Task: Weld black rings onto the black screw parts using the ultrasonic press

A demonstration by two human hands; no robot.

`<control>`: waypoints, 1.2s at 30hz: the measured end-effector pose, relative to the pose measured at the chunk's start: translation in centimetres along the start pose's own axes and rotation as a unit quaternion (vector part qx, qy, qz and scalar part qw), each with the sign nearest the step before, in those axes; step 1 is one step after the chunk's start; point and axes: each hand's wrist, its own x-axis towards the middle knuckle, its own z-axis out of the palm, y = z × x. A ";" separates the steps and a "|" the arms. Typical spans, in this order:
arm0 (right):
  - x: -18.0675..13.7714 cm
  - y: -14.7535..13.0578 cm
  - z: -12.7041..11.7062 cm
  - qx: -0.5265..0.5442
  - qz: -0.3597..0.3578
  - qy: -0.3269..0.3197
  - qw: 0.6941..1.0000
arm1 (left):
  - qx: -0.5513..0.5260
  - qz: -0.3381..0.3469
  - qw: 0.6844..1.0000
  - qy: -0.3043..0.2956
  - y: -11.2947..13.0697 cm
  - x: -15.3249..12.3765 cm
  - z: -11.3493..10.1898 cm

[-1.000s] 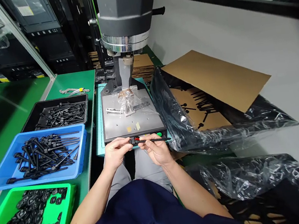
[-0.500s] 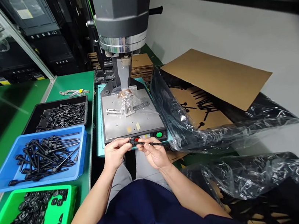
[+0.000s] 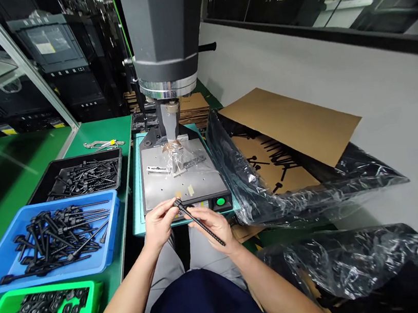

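Note:
Between my two hands is a black ribbed rod (image 3: 207, 229) with a thicker head at its upper left end. My left hand (image 3: 160, 224) pinches the head between thumb and fingers. My right hand (image 3: 213, 222) has its fingers closed round the shaft just below the head, and the ribbed end slants down to the right across the palm. Both hands are just in front of the press base (image 3: 162, 188), near its green button (image 3: 220, 201). Above the base hangs the grey press head (image 3: 160, 33), over a fixture (image 3: 175, 162) wrapped in clear plastic.
At my left, a blue tray (image 3: 109, 258) and a black tray (image 3: 38, 188) hold many similar rods. A green bin (image 3: 94, 297) contains small black parts. Pliers (image 3: 103, 144) lie behind. On the right, a plastic-lined box (image 3: 230, 174) has a cardboard sheet (image 3: 293, 124) across it.
The rod has swung from nearly level to a slant, its ribbed end now lower and nearer me. Both hands stay on it. The camera view has tilted up slightly.

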 end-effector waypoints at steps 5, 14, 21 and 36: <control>2.6 -0.6 -1.1 0.114 0.153 -0.004 0.982 | 0.057 0.036 0.992 -0.108 0.1 1.2 -0.4; 5.8 3.0 0.0 0.131 0.217 0.052 0.966 | 0.013 -0.062 0.998 0.017 -3.0 3.8 0.1; 13.7 4.9 -0.1 0.049 0.152 0.092 0.983 | -0.230 -0.318 0.914 0.108 -2.4 12.6 0.0; 23.4 1.1 0.1 -0.273 -0.090 0.126 0.949 | -0.336 -0.237 0.910 0.042 2.1 16.7 1.5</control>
